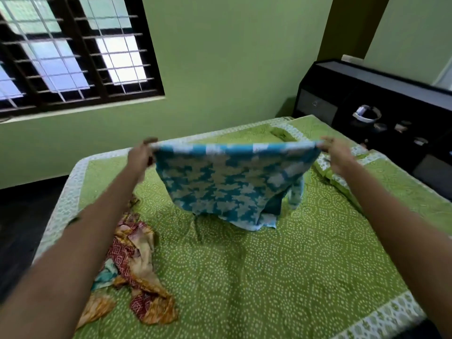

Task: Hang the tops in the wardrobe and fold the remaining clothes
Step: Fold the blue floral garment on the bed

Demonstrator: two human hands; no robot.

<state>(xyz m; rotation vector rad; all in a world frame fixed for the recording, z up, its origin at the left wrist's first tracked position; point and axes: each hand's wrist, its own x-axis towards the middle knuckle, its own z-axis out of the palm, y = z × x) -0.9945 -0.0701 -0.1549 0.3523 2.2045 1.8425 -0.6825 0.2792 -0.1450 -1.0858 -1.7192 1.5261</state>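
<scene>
Head view: both arms reach forward over the bed (281,265), and the blue garment (227,182) hangs between the hands, stretched level from one to the other. The left hand (140,155) pinches its upper left corner and the right hand (333,152) pinches the upper right corner, fingers curled round the cloth at each end. The long axis of the held edge runs left to right, straight across the person's front. Both hands sit at about the same reach, so neither is clearly nearer. The body of the garment drops below that edge, and its lower end bunches on the bedspread, where a lighter part trails to the right.

The garment is turquoise with a pale, blotchy floral print and a whiter band along the top edge; the cloth looks thin and limp. Whether it is a top or another piece cannot be told from here.

A crumpled pile of clothes (132,270) in red, mustard and teal lies on the bed near the left forearm, well apart from the blue piece. Judging by this, the coming move is likely to lay the garment flat ahead of the hands.
</scene>
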